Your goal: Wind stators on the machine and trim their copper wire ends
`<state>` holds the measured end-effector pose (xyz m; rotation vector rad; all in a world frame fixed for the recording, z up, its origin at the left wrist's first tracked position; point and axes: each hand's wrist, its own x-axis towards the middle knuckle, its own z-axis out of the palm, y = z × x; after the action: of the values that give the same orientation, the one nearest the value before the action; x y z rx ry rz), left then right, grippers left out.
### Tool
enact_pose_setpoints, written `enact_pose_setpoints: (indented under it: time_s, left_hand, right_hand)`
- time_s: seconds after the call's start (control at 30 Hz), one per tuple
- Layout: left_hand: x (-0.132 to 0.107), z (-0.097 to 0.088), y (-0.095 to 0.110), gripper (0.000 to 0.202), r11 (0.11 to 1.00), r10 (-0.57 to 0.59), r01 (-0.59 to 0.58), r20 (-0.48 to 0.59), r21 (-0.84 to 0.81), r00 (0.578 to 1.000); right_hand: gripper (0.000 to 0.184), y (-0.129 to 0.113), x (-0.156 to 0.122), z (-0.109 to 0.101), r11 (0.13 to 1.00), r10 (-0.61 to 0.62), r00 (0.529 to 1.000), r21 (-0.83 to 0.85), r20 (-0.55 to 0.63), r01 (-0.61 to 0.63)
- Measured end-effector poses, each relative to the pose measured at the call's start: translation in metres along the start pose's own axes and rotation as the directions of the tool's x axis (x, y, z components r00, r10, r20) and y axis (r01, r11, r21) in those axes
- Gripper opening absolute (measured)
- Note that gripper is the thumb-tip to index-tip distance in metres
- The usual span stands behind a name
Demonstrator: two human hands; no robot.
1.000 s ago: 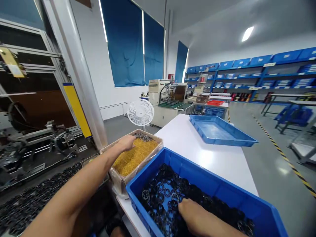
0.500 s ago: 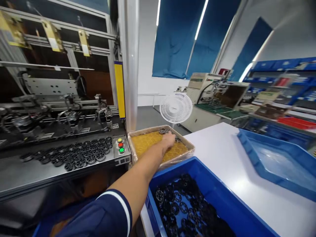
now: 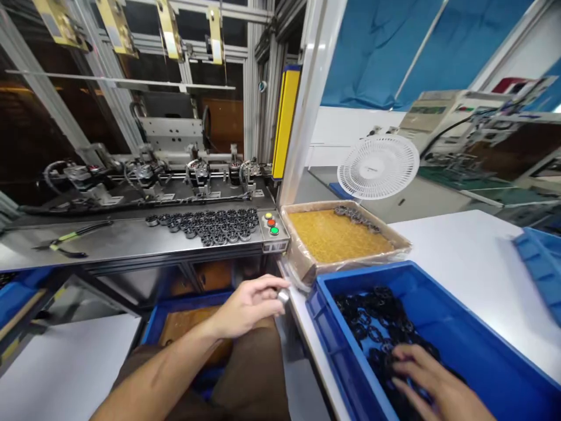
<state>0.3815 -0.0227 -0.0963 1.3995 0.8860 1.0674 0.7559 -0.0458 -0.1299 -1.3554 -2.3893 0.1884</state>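
Observation:
My left hand point(image 3: 252, 304) is over my lap, left of the blue bin. Its thumb and fingers pinch a small silvery round metal part point(image 3: 283, 296). My right hand point(image 3: 427, 377) is down inside the blue bin point(image 3: 442, 292), fingers bent over the heap of black spoked rings point(image 3: 372, 318). Motion blurs it, and whether a ring is between its fingers I cannot tell. Beyond the bin, a plastic-lined cardboard box point(image 3: 350, 257) has a yellow layer point(image 3: 333, 234) inside, with several dark metal rings point(image 3: 357, 217) in a row along its far side.
At left, a machine ledge point(image 3: 131, 245) carries many black rings point(image 3: 210, 225), pliers point(image 3: 70, 240) and a button box point(image 3: 274, 231). A white fan point(image 3: 379, 166) stands behind the cardboard box. Another blue tray point(image 3: 541, 263) lies at right. Below the ledge is a lower blue bin point(image 3: 153, 318).
My left hand has drawn back from the rings in the cardboard box toward my lap, now pinching a silvery part. My right hand has come into view in the blue bin. The view has turned left.

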Motion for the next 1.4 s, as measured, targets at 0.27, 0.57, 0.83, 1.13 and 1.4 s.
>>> enact_pose_setpoints:
  time_s: [0.27, 0.57, 0.83, 1.13, 1.4]
  left_hand:
    - [-0.07, 0.001, 0.011, 0.052, 0.926, -0.082, 0.043, -0.089, -0.375, 0.993]
    - [-0.084, 0.051, 0.013, 0.05, 0.843, -0.045, 0.136, 0.184, -0.521, 0.982]
    - [-0.085, 0.064, 0.006, 0.049, 0.861, -0.007, 0.055, 0.095, -0.506, 0.995]
    - [-0.084, 0.059, 0.007, 0.047, 0.92, -0.058, 0.073, 0.05, -0.386, 0.997]
    - [-0.084, 0.056, -0.001, 0.048, 0.891, -0.052, 0.097, 0.111, -0.444, 0.992]
  right_hand:
    - [0.038, -0.154, 0.049, -0.019, 0.93, -0.291, 0.896, 0.12, -0.336, 0.348]
    - [0.046, -0.193, 0.014, -0.013, 0.843, -0.353, 0.841, 0.25, -0.41, 0.476]
    - [0.047, -0.181, 0.017, -0.004, 0.82, -0.351, 0.845, 0.303, -0.404, 0.485]
    - [0.045, -0.167, 0.023, 0.005, 0.811, -0.423, 0.826, 0.252, -0.371, 0.528]
    - [0.042, -0.168, 0.024, 0.008, 0.817, -0.441, 0.817, 0.21, -0.371, 0.536]
